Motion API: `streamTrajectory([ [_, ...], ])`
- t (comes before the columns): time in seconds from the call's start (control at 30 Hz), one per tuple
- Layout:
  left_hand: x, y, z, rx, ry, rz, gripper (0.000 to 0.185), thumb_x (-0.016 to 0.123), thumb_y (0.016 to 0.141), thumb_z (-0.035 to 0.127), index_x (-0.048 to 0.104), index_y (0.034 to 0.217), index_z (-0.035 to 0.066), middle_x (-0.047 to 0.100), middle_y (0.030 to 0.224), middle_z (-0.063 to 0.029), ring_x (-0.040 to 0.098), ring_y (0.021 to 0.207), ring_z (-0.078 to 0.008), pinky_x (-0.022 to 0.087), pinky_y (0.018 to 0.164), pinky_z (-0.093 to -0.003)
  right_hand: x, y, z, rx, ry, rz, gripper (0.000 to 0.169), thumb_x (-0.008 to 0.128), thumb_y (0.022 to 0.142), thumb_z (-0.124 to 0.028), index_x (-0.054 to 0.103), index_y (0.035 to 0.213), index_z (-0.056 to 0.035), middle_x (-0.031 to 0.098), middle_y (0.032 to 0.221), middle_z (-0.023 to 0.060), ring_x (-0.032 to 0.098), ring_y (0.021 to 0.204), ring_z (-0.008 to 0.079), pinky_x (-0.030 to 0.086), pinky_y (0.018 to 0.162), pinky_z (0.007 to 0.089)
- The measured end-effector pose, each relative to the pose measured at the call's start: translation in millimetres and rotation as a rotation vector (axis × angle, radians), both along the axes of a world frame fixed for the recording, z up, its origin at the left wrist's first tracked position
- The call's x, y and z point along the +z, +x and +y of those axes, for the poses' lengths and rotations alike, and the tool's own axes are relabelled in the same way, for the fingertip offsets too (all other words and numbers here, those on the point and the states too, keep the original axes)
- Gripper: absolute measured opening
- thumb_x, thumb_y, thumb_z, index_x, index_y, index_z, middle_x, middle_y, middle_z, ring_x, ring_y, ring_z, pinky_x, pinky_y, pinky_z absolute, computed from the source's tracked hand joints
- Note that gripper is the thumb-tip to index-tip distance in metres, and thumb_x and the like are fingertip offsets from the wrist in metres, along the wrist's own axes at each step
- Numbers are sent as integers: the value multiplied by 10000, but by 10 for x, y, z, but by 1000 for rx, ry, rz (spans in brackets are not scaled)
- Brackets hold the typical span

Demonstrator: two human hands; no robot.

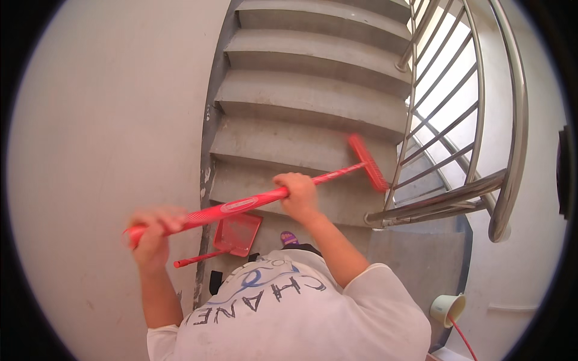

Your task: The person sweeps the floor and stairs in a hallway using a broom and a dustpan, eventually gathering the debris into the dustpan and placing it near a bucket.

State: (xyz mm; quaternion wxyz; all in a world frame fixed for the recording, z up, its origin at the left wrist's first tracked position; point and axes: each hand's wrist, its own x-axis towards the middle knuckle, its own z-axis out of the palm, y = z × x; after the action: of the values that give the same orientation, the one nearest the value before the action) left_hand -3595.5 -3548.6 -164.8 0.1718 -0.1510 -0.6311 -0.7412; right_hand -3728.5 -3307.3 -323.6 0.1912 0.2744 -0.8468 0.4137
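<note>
A red broom (239,205) slants across my body with both hands around its handle. My left hand (156,230), slightly blurred, grips the top end near the wall. Farther along the handle, my right hand (298,194) is closed on the middle. The blurred red broom head (368,163) is over the lower steps at the right, close to the railing; whether its bristles touch the step I cannot tell. Below the handle, a red dustpan (237,234) with a short red handle (198,258) sits by the wall at the foot of the stairs.
Concrete stairs (311,85) rise ahead between a pale wall (113,113) and a metal railing (476,113). A pale bucket (445,307) with a red stick (463,336) in it stands behind to the right. My foot in a purple sandal (289,238) is on the landing (406,252).
</note>
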Motion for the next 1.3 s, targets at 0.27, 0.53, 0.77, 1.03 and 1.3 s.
streamTrajectory([
  [0.27, -468, -429, 576, 68, 222, -352, 79, 476, 898, 71, 517, 846, 29, 636, 913, -130, 584, 946, -237, 427, 899, -414, -606, -373, 466, -202, 150, -55, 174, 601, 670, -31, 592, 823, -114, 567, 763, 46, 545, 769, 264, 391, 693, 381],
  [0.53, -70, 124, 308, 355, -55, -128, 110, 473, 901, 86, 525, 833, 16, 634, 833, -129, 606, 844, -259, 466, 820, -414, -352, -209, -261, 139, 24, -105, 176, 612, 667, -42, 580, 825, -112, 543, 739, 44, 539, 752, 263, 382, 691, 368],
  [0.77, 319, 706, 44, 635, -221, 24, 185, 477, 899, 152, 485, 764, 24, 604, 729, -125, 590, 714, -252, 469, 728, -410, 3, 99, -1050, 473, -12, -180, 199, 604, 681, -37, 575, 869, -98, 551, 772, 60, 541, 769, 278, 392, 710, 373],
  [1.03, 712, 1380, -101, 659, -324, 206, 222, 431, 919, 205, 405, 729, 94, 540, 630, -57, 526, 608, -182, 405, 652, -345, 561, 574, -1389, 893, 77, -373, 261, 618, 655, -29, 566, 907, -71, 587, 866, 101, 555, 868, 291, 409, 756, 380],
  [1.3, 417, 1419, -154, 715, -206, 271, 201, 482, 901, 209, 433, 754, 82, 561, 673, -50, 546, 626, -186, 429, 664, -364, 448, 349, -1718, 829, 56, -274, 202, 634, 660, -42, 590, 853, -79, 584, 836, 85, 550, 871, 282, 414, 738, 361],
])
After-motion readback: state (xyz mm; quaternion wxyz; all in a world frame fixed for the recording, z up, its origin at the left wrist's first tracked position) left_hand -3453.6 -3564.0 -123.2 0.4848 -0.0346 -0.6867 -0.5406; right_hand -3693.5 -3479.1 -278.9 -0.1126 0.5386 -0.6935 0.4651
